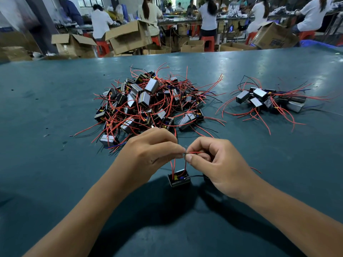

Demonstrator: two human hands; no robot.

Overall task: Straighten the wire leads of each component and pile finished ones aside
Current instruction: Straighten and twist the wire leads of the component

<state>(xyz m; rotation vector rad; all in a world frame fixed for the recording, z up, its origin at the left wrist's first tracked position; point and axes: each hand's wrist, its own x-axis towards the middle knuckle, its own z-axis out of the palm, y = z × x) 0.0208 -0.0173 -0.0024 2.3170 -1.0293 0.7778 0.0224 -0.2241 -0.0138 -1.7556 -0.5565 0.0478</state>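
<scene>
Head view shows one component (179, 179) in work, hanging just above the green table (46, 101) near its front edge, below the two hands. I read the left hand (148, 149) as pinching the end of a red lead (194, 152) between thumb and forefinger, fingers curled. The right hand (213, 160) pinches the same red lead right beside it, so the fingertips of both hands meet over the component. Two red leads rise from the component body to the hands; a black lead runs off to the right under the right hand.

Progress, as I judge it: early. The large pile (148, 102) at table centre, beyond the hands, holds many components with leads tangled and curling in all directions; I take this as the unprocessed stock. The small pile (269, 100) to the right, well apart from the large one, holds only a handful of components, and I take it as the finished lot, though several of its leads look bowed too.

Remaining, in my estimate: finish the leads on the component in hand, set it on the small pile, then work through nearly the whole large pile.

Workers and cardboard boxes (128, 37) stand beyond the table's far edge.
</scene>
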